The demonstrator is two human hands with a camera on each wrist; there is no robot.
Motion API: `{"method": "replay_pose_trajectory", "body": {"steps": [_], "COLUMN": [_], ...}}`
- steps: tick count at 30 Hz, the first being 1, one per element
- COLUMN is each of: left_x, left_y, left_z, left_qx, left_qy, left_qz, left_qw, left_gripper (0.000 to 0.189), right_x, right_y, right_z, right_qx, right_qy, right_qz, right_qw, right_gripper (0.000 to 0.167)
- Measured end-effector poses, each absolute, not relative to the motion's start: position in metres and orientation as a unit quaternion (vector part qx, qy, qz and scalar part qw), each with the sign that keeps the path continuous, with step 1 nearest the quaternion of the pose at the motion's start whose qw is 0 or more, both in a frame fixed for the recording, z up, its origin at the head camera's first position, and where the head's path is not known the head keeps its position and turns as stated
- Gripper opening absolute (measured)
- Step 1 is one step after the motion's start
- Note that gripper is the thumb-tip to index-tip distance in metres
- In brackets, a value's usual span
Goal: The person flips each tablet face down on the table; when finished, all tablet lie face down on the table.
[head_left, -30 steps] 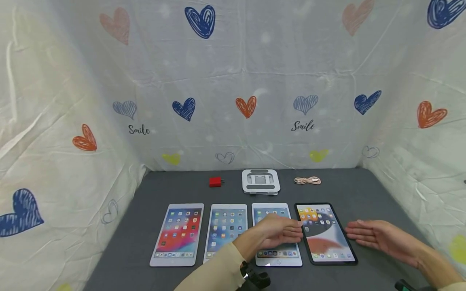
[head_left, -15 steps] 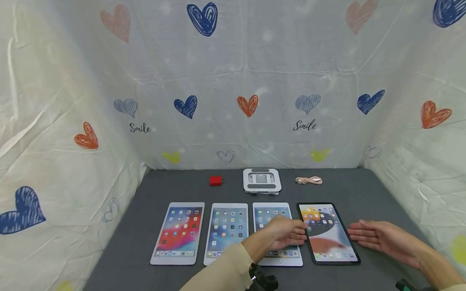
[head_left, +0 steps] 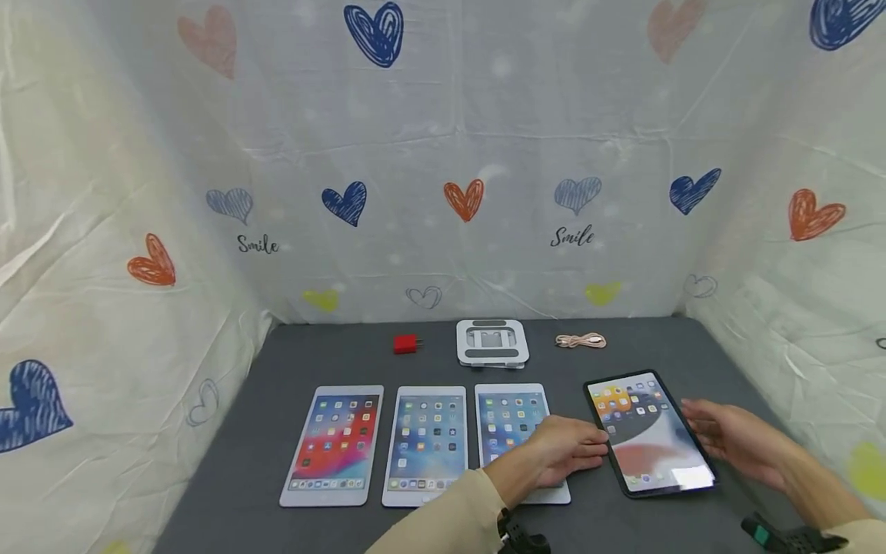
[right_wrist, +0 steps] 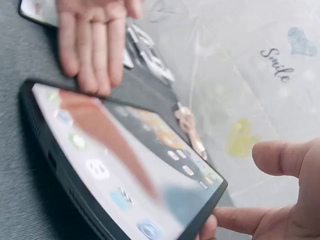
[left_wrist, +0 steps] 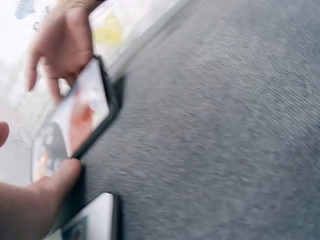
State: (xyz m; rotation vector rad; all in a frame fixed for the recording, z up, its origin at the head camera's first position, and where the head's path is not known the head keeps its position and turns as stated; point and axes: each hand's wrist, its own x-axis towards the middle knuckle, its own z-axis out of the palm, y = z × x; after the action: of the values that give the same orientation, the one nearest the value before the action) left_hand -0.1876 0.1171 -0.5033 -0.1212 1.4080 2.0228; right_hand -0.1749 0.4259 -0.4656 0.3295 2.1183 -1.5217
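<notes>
A tablet with a black frame (head_left: 647, 435) lies tilted between the two hands, its screen lit. The straight fingers of my left hand (head_left: 564, 448) are at its left edge; in the right wrist view that hand (right_wrist: 95, 47) shows its palm and extended fingers. At the opposite edge is my right hand (head_left: 741, 438), fingertips against the rim and partly hidden beneath it. Its thumb (right_wrist: 277, 157) stands away from the screen. A shadow shows below the tablet in the left wrist view. My left forearm and hand cover part of a white tablet (head_left: 508, 419).
Two more white tablets, one with a blue screen (head_left: 425, 442) and one with a red screen (head_left: 332, 446), lie to the left. Behind the row are a red charger plug (head_left: 405, 344), a folded white stand (head_left: 492, 344) and a coiled cable (head_left: 580, 340). Heart-patterned curtains surround the grey table (head_left: 235, 492).
The black tablet has shifted right and turned, and now tilts. Both hands moved with it: the left followed its left edge rightward, while the right fingers bent and came against its right edge.
</notes>
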Motion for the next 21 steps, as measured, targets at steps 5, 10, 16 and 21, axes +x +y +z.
{"method": "replay_pose_trajectory", "body": {"steps": [5, 10, 16, 21], "left_x": [-0.192, -0.205, -0.218, -0.220], "left_y": [0.112, 0.101, 0.097, 0.093], "left_z": [-0.502, -0.477, -0.441, -0.425], "left_qx": [-0.018, 0.029, 0.084, 0.105], "left_qy": [0.528, 0.516, 0.483, 0.464], "left_qz": [0.767, 0.754, 0.766, 0.774], "left_qw": [0.364, 0.407, 0.415, 0.417], "left_gripper": [0.018, 0.031, 0.042, 0.048], "right_x": [-0.178, -0.180, -0.176, -0.170], "right_y": [0.422, 0.411, 0.384, 0.364], "right_z": [-0.450, -0.427, -0.404, -0.394], "right_qx": [0.109, 0.093, 0.059, 0.016], "right_qy": [0.772, 0.774, 0.783, 0.784], "right_qz": [-0.568, -0.563, -0.556, -0.554], "right_qw": [0.264, 0.274, 0.274, 0.279], "right_gripper": [0.086, 0.089, 0.088, 0.082]}}
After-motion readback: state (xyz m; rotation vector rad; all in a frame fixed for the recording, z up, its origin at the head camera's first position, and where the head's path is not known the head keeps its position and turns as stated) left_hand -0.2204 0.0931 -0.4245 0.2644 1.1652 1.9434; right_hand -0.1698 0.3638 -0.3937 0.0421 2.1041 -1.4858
